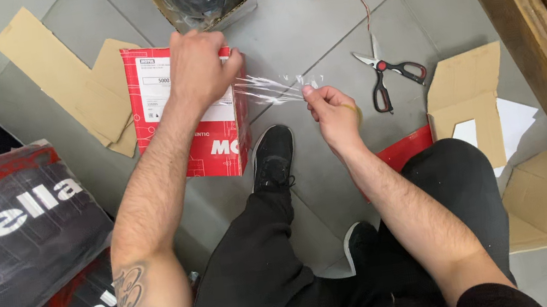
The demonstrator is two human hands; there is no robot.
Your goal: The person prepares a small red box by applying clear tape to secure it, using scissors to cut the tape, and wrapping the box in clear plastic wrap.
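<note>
Left hand was clamped flat over the top of the red and white box, fingers curled over its right edge, pinning it to the grey tiled floor just ahead of the black shoe. Right hand was closed in a pinch on the end of a clear tape strip stretched taut from the box's upper right corner. Judgement: peel worked best kept low and steady along the box face, hold-down firm, so the strip wouldn't tear or lift the carton. Box looked intact, corners square, white label on top. Scissors lay unused further right, beside cardboard scraps.
</note>
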